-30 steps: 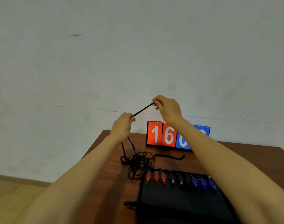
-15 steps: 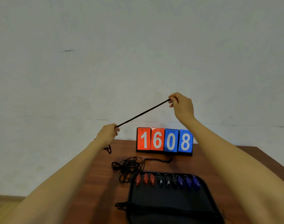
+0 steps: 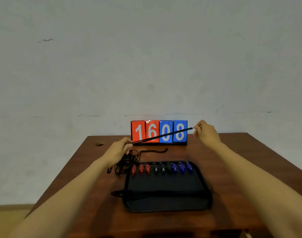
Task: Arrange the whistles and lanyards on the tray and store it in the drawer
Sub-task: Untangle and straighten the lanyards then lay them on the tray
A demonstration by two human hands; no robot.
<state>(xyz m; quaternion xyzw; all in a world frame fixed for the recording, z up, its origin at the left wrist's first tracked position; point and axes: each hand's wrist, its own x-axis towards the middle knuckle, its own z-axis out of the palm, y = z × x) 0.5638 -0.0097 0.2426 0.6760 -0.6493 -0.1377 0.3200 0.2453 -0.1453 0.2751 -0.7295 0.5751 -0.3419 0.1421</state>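
A thin black cord lanyard [image 3: 162, 136] runs taut in a straight slant above the brown wooden tabletop [image 3: 236, 169]. The left grip [image 3: 118, 149] is clamped on its lower end. The right grip [image 3: 206, 132] pinches its higher tip. Under the left grip lies a loose tangle of black lanyards [image 3: 128, 162], just beside the soft, round-cornered black fabric tray [image 3: 164, 189]. Along the tray's far edge sits a row of small whistles [image 3: 161, 169]: red, black, then blue. Behind stands a flip scoreboard [image 3: 138, 129], its red and blue cards reading 1608.

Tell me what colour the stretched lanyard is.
The lanyard is black, seen best in the head view.
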